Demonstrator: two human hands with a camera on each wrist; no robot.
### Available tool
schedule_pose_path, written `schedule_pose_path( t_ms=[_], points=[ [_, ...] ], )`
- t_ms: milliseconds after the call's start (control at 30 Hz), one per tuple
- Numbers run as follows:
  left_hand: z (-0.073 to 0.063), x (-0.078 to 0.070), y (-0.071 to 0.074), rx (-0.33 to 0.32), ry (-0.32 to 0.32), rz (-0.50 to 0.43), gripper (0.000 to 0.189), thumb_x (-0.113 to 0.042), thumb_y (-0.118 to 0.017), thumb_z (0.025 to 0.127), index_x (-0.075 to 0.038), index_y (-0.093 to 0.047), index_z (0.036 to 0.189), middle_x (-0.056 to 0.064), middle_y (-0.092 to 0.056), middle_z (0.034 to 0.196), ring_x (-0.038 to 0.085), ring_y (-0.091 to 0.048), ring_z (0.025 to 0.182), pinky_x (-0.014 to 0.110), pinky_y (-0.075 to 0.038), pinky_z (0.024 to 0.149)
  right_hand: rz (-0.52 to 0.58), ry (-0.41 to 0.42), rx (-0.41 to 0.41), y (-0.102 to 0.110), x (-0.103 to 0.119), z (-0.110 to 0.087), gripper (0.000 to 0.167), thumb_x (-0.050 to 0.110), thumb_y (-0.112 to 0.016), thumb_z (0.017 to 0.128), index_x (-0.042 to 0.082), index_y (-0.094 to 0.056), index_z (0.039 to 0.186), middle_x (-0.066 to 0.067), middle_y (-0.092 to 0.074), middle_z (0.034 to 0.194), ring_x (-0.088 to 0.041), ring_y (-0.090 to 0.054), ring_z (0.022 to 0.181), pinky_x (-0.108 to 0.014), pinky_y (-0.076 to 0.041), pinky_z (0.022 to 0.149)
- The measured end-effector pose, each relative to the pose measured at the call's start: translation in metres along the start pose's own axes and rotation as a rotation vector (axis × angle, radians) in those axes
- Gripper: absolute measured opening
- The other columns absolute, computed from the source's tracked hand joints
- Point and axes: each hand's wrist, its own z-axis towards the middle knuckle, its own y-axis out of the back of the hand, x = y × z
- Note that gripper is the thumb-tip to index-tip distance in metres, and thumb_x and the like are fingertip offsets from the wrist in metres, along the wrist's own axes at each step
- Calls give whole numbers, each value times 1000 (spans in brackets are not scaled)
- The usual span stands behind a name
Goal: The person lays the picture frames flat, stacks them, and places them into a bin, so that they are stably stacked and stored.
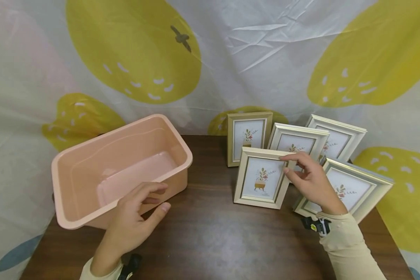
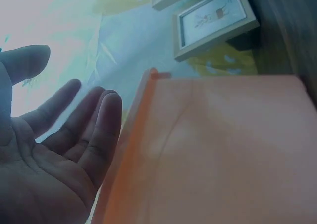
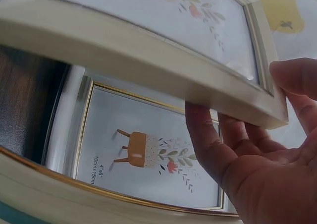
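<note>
- Head view: your right hand (image 1: 313, 181) pinches front photo frame (image 1: 262, 177), two o'clock edge
- Your left hand (image 1: 131, 225): relaxed open, holding nothing, at five o'clock from pink bin (image 1: 119, 153)

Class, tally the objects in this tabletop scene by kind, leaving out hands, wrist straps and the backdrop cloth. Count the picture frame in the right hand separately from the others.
Picture frame held by the right hand: 1
Other picture frames: 4
Pink plastic tub: 1
Total: 6
</note>
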Motion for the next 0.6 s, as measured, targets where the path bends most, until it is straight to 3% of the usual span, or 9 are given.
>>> schedule_pose_path(
  t_ms=[133, 267, 400, 600],
  points=[
    [0, 5, -13, 33, -39, 4, 40, -10, -81, 92, -17, -69, 130, -2, -73, 125, 12, -71, 110, 29, -62, 89, 2, -2, 7, 0, 0, 1, 29, -3, -67, 100, 8, -73, 126, -1, -66, 124, -5, -60, 98, -12, -57, 78],
    [1, 12, -26, 71, -82, 32, 37, -17, -80, 95, -21, -69, 130, -6, -73, 124, 10, -71, 103, 30, -62, 85, -25, 54, 16, 2, 0, 5, 31, -5, -65, 100, 12, -75, 124, -1, -69, 116, -6, -58, 89, -15, -53, 65],
    [0, 17, -37, 98, -81, 37, 34, -22, -78, 97, -26, -69, 129, -12, -72, 121, 5, -67, 94, 28, -59, 81, -15, 106, 64, 4, -2, 5, 35, -7, -64, 100, 13, -75, 126, -1, -70, 113, -5, -57, 85, -19, -50, 57],
    [-2, 19, -47, 130, -47, -20, 30, -25, -76, 99, -29, -69, 128, -15, -71, 119, 6, -66, 91, 29, -59, 80, 21, 152, 123, 6, -2, 4, 35, -10, -66, 98, 10, -76, 125, -3, -73, 115, -2, -65, 99, -16, -59, 73]
  ],
)
